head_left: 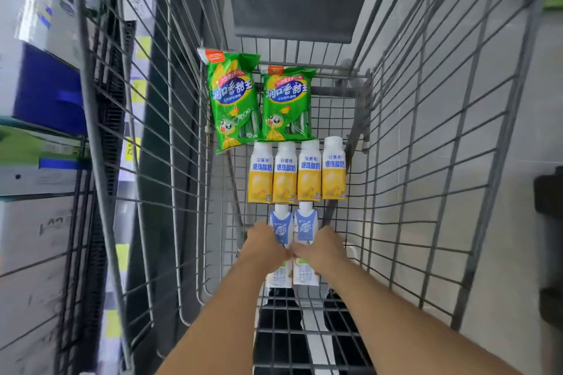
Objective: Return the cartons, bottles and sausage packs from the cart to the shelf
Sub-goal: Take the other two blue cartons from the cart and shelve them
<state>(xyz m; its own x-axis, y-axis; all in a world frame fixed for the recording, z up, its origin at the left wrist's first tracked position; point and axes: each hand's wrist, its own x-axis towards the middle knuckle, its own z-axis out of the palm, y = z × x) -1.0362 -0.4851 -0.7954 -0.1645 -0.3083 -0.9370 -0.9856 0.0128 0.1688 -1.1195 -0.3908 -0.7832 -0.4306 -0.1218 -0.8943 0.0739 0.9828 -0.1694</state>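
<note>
Your two bare forearms reach forward and down from the lower edge of the view, converging as they go. Your left hand (264, 248) and right hand (320, 248) sit side by side, backs up, knuckles toward you. Thumbs or inner fingers meet at the middle, touching or all but touching. Fingers of both hands point away and curl downward; their tips are hidden, so the grip cannot be told. Both wrists are straight, slightly blurred.

Wire cart (396, 161) floor holds two sausage packs (259, 100), four bottles (297, 173), four cartons (294, 225).
</note>
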